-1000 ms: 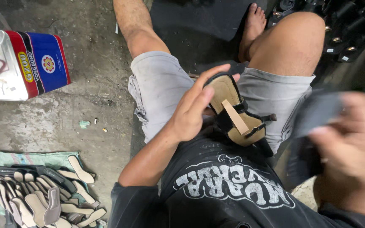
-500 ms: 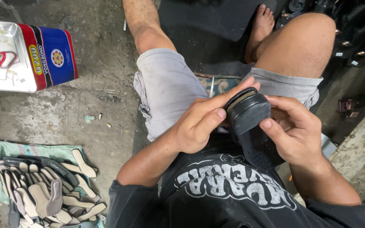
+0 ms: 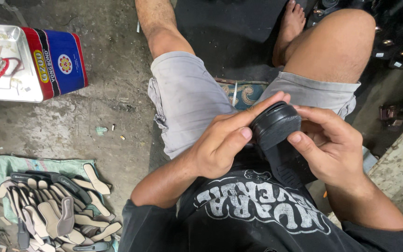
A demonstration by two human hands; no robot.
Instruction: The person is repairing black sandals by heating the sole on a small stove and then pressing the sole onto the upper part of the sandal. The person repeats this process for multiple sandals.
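Black rubber shoe sole at centre right of the frame, heel end up, pinched between both hands — left hand fingers curled over its top, right hand thumb pressing its side, above the lap.

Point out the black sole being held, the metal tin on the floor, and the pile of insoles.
black sole [image 3: 276, 125], head view, on its rounded heel end.
metal tin [image 3: 61, 63], head view, on its blue side wall.
pile of insoles [image 3: 52, 210], head view, on a tan insole mid-pile.
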